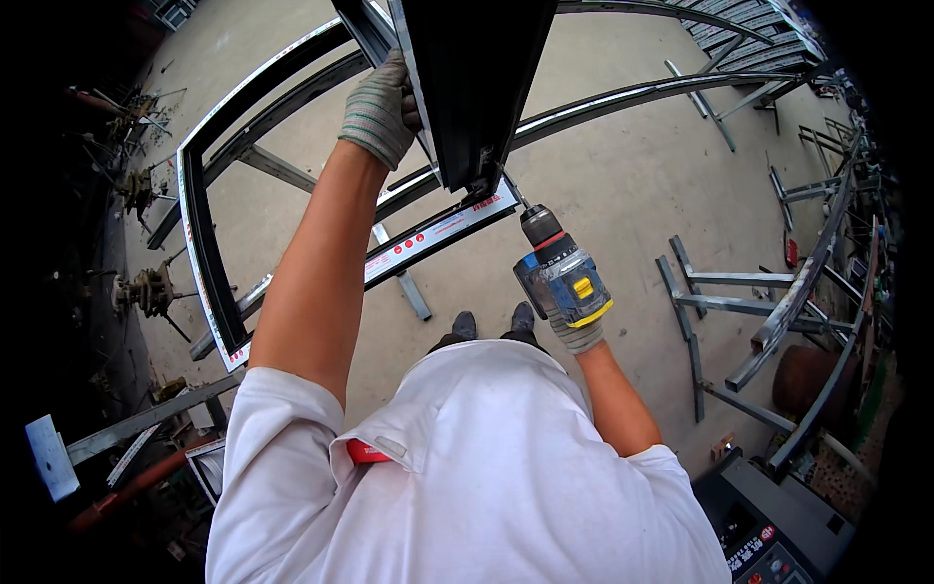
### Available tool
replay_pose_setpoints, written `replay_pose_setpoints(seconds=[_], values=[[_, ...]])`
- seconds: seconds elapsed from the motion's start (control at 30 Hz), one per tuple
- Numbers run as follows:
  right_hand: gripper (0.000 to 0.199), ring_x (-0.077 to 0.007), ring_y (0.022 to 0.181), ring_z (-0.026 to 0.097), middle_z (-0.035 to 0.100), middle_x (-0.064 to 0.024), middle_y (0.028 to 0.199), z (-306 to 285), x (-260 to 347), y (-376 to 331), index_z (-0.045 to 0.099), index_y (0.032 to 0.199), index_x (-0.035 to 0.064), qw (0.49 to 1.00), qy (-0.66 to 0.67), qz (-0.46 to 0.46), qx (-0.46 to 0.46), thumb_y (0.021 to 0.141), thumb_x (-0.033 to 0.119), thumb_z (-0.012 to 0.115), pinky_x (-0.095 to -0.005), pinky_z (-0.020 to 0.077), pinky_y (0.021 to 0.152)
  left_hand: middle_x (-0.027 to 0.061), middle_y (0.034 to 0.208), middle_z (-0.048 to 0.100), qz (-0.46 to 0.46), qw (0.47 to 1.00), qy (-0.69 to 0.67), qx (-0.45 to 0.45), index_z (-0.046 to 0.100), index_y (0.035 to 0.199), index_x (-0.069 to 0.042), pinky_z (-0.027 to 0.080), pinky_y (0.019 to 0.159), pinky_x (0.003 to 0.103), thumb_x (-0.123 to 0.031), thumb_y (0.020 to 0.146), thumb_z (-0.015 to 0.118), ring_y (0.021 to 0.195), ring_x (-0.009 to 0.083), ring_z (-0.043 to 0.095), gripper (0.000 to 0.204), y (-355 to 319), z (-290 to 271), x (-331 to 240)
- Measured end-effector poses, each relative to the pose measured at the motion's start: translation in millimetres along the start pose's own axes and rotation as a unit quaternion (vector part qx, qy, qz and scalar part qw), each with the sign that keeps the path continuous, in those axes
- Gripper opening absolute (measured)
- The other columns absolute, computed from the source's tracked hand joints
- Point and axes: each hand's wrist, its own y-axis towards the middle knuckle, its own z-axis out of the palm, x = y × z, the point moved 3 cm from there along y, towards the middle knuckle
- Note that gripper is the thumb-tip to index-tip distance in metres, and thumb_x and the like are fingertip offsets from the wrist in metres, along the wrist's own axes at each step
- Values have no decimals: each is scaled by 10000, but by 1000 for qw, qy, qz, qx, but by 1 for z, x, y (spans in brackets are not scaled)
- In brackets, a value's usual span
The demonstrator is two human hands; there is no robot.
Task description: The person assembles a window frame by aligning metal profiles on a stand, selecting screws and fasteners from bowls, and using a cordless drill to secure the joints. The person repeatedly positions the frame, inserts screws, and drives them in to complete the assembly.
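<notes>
My left hand (378,115), in a striped knit glove, is closed around the edge of a dark metal frame (479,88) that rises toward the camera. In my gloved right hand (578,335) is a blue, grey and yellow cordless drill (574,284). Its thin bit points up and left at the lower corner of that frame; whether the tip touches cannot be made out. Beneath the corner lies a larger black window frame (191,255), with printed white film along its edges. The handle and most of my right fingers are hidden by the drill body.
Metal stands and rails hold up the lying frame, and a grey leg (413,294) juts out below it. Welded metal trestles (739,304) stand on the right. A dark machine with a control panel (769,530) is at lower right. Rusty metal parts (151,290) line the left side.
</notes>
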Motion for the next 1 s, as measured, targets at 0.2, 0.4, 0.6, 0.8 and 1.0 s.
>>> replay_pose_setpoints(seconds=[0.2,0.4,0.6,0.8,1.0], values=[[355,-202,1125,615,655,12,1238,22,-53,-82,600,1290,245,949,222,208,82,967,383,551,-389,493,943,-80,613,320,-124,980,-134,-81,570,905,-116,213,380,175,-457,1017,543,462,31,254,360,-75,-31,44],[297,-293,861,676,693,-61,931,-12,26,-59,675,1019,156,988,-143,-60,26,876,416,685,-432,538,722,-61,651,359,-254,935,-247,1,589,927,-103,224,413,191,-520,1015,509,505,53,276,433,-150,-62,100],[285,-218,976,676,712,21,1050,-5,63,-60,685,1122,268,992,-38,29,117,838,290,696,-394,527,841,-22,694,409,-289,920,-262,18,557,952,-52,245,417,216,-228,949,462,518,79,302,199,-183,-64,98],[284,-240,966,671,708,16,1036,-10,90,-47,703,1081,264,987,-64,-70,126,797,274,707,-413,533,747,-36,735,420,-267,939,-214,9,610,1019,-38,274,451,193,-215,997,479,569,61,332,222,-208,-78,91],[377,-270,1008,670,671,-116,1136,18,50,-73,610,1222,123,949,161,134,236,909,331,637,-442,548,903,-37,749,420,-207,965,-151,54,580,1251,21,290,468,175,-218,1046,493,581,36,322,327,-233,-75,92]])
